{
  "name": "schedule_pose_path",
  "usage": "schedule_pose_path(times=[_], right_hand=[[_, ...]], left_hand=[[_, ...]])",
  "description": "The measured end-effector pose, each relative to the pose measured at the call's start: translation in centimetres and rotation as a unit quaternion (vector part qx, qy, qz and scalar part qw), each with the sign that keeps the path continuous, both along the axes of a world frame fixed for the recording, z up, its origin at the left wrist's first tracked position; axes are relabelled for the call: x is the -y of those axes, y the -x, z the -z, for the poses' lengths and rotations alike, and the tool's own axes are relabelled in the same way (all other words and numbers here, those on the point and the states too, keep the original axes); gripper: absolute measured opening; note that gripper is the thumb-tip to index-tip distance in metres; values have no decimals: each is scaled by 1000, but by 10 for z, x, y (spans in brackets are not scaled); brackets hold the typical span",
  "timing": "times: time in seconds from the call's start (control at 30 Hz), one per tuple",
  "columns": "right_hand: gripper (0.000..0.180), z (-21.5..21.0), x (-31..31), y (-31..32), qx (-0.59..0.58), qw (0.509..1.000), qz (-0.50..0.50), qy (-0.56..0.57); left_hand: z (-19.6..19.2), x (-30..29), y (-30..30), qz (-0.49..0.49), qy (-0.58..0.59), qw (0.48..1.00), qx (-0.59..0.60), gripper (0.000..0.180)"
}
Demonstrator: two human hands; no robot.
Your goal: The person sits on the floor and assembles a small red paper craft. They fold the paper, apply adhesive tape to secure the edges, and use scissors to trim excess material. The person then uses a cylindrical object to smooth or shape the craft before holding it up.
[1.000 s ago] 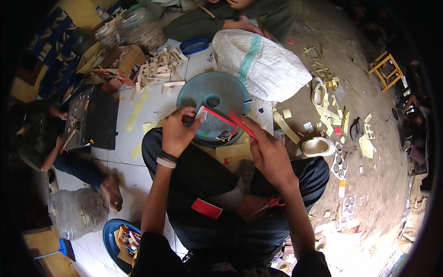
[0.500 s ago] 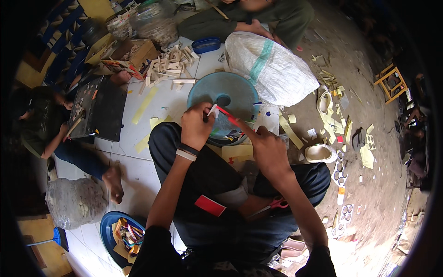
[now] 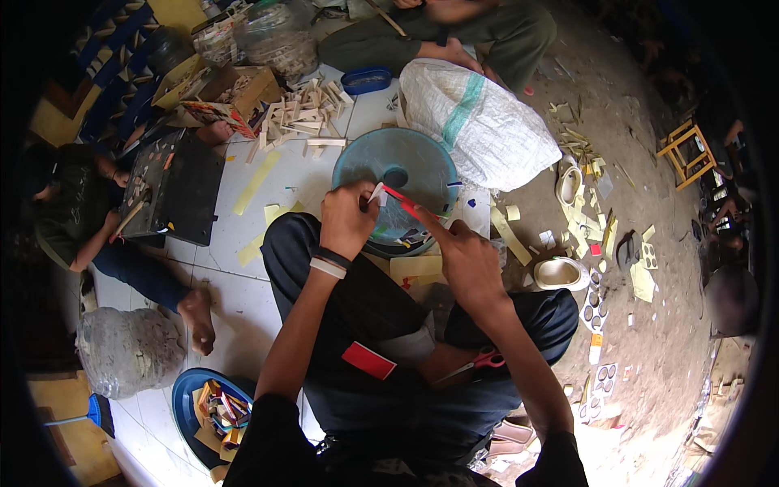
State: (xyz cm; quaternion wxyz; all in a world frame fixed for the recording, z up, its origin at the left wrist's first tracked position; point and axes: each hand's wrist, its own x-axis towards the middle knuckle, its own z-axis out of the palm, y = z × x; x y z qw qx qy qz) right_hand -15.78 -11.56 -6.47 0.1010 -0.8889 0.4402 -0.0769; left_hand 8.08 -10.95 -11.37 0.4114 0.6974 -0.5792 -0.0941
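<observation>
The left hand (image 3: 347,217) pinches a small white piece (image 3: 376,193) at the end of a thin red strip (image 3: 399,200); the right hand (image 3: 464,258) holds the strip's other end. Both hover over a blue-grey round lid (image 3: 406,166) on the tiled floor (image 3: 227,284). Scissors (image 3: 475,364) with red handles lie on the lap. A white sack (image 3: 479,122) sits beside the lid, wooden sticks (image 3: 304,114) near the floor's far edge.

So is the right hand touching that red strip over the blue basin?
Touching. The head view shows the right hand with its fingertips pinching the lower end of the red strip, while the left hand holds its upper end.
</observation>
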Motion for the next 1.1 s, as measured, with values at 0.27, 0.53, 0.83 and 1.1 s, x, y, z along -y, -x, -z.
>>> schedule_pose_path(times=[0.27,0.53,0.83,1.1], right_hand=[[80,5,4,5,42,999,-9,26],[80,8,4,6,62,998,-7,16],[80,5,6,4,46,999,-18,21],[77,1,11,0,42,998,-24,50]], left_hand=[[-2,1,0,-5,-10,1000,20,12],[-3,2,-1,1,-20,1000,5,13],[-1,3,-2,9,-1,1000,1,13],[-1,3,-2,18,-1,999,-27,9]])
